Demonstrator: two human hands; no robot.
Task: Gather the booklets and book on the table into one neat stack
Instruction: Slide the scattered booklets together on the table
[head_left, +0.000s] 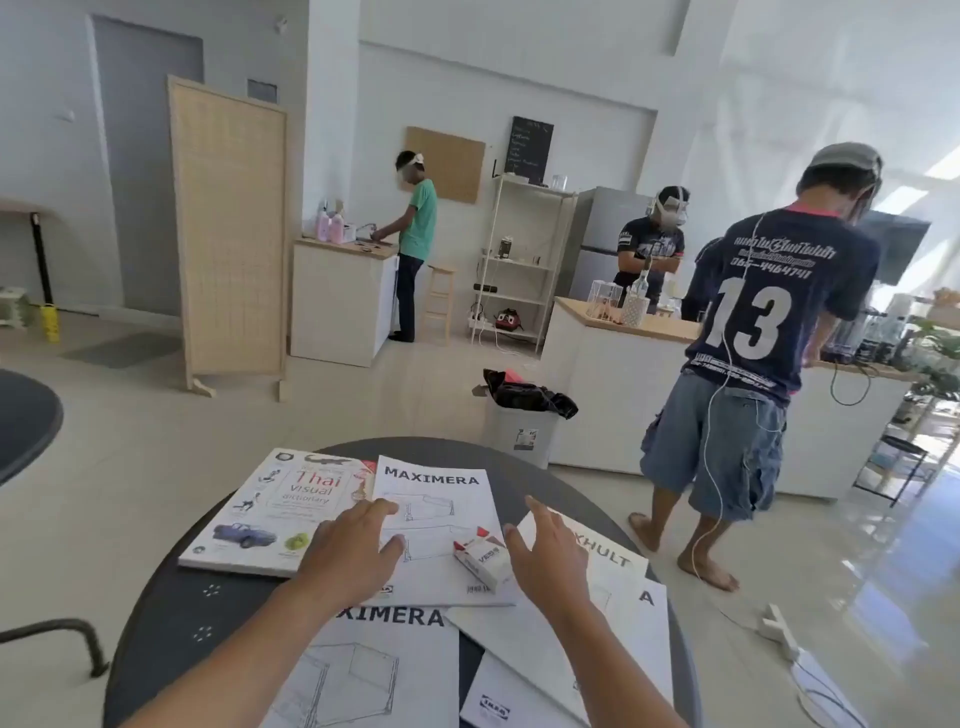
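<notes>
covering part of a maximera booklet (436, 514), left hand (348, 556), lower booklets cut off

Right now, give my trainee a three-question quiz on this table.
1. True or false: the small box lies on a MAXIMERA booklet.
2. Which hand rests on that booklet: A) left hand B) right hand?
3. What is left of that booklet?

Key: 1. True. 2. A; the right hand hovers open beside the box, its contact unclear. 3. The Thai book, its right edge tucked under the booklet.
</notes>
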